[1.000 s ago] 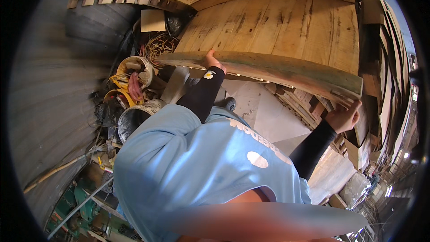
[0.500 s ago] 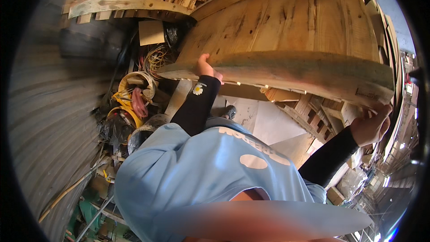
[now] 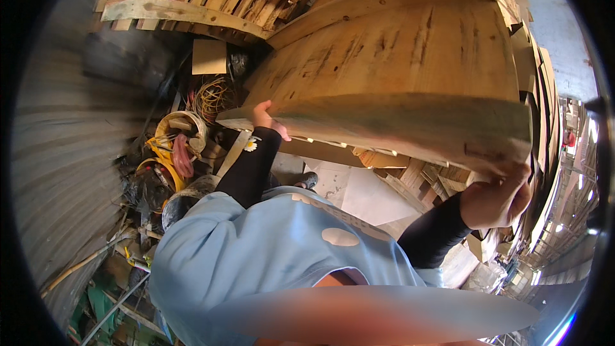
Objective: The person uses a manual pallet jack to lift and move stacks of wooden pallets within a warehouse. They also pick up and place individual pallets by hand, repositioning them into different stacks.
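A large wooden pallet panel of side-by-side planks fills the upper middle, with a thick board along its near edge. My left hand grips that board near its left end, thumb over the top and the other fingers partly hidden underneath. At the right end my right hand is closed on the board's lower corner, its fingertips partly hidden. Both arms, in black sleeves, reach up to the panel.
A slatted wooden pallet lies at the far left. Below it are a cardboard piece, coiled wires and buckets of odds and ends. Corrugated metal lines the left. Wood scraps lie under the panel; stacked boards stand right.
The panel's near edge and both my hands sit lower and further left in the picture. The surroundings have shifted a little too. Both hands keep their hold.
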Demonstrator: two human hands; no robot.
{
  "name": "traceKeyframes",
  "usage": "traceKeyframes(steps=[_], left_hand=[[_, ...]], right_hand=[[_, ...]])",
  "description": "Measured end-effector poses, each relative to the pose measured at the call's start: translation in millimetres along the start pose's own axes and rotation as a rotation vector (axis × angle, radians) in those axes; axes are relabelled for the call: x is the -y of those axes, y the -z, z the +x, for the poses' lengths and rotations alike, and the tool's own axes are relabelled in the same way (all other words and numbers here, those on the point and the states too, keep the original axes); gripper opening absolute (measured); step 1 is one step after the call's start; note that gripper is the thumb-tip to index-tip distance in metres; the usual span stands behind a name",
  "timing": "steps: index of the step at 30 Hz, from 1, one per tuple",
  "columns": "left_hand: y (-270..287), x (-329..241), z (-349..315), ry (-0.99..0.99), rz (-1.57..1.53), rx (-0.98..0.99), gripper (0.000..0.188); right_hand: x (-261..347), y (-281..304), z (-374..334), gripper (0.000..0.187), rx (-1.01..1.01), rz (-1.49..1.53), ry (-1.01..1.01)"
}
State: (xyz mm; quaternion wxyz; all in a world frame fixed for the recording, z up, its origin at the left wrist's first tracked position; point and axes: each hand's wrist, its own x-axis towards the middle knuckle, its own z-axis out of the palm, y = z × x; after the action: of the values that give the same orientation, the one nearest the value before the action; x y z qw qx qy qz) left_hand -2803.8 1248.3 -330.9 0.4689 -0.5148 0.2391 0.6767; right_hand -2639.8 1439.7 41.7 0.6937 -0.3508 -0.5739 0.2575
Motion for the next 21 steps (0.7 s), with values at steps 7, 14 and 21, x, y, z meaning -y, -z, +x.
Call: traceKeyframes(steps=[7, 14, 21], left_hand=[[14, -71, -8, -0.046, -0.058, -0.07, 0.056], [-16, -110, -127, -1.146, 0.004, -0.093, 0.068], [-58, -148, -235, -1.868, 0.507, 0.342, 0.07]], right_hand=[[45, -66, -34, 0.015, 0.392, -0.142, 0.697], [98, -169, -74, 0.012, 0.61, 0.221, 1.134], [145, -232, -152, 0.007, 1.124, 0.191, 0.89]])
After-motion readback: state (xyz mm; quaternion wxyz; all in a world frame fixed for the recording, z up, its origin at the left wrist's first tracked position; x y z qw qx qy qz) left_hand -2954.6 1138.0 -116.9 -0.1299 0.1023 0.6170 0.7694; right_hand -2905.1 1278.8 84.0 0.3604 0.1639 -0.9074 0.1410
